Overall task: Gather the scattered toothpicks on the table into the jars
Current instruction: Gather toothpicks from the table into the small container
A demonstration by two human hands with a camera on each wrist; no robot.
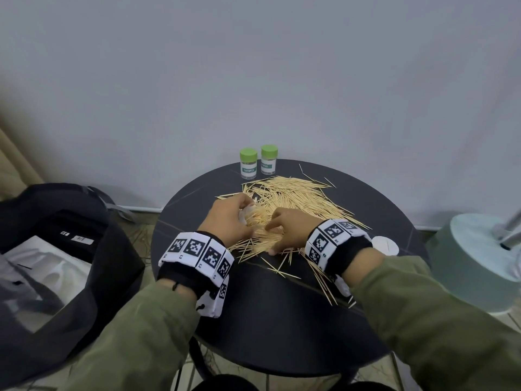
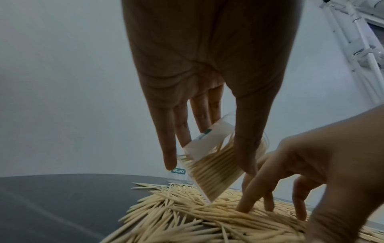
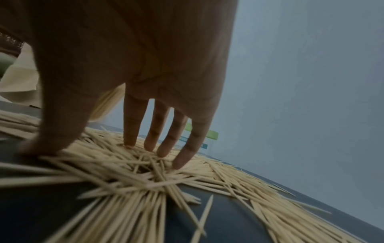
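A big heap of pale wooden toothpicks (image 1: pixel 293 198) (image 3: pixel 145 172) covers the far half of the round dark table (image 1: pixel 282 320). My left hand (image 1: pixel 239 213) (image 2: pixel 208 166) grips a clear lidless jar (image 1: pixel 252 217) (image 2: pixel 216 174), tilted with its mouth down at the heap and packed with toothpicks. My right hand (image 1: pixel 277 230) (image 3: pixel 104 154) rests just right of it, its spread fingers (image 3: pixel 130 131) and thumb pressing on the heap. Two jars with green lids (image 1: pixel 248 164) (image 1: pixel 268 160) stand upright at the table's far edge.
A white round lid (image 1: pixel 384 245) lies on the table to the right of my right wrist. A black bag (image 1: pixel 56 249) stands on the left, and a pale green round base (image 1: pixel 479 263) on the right. Stray toothpicks lie on the floor (image 1: pixel 141 235). A grey wall rises close behind the table.
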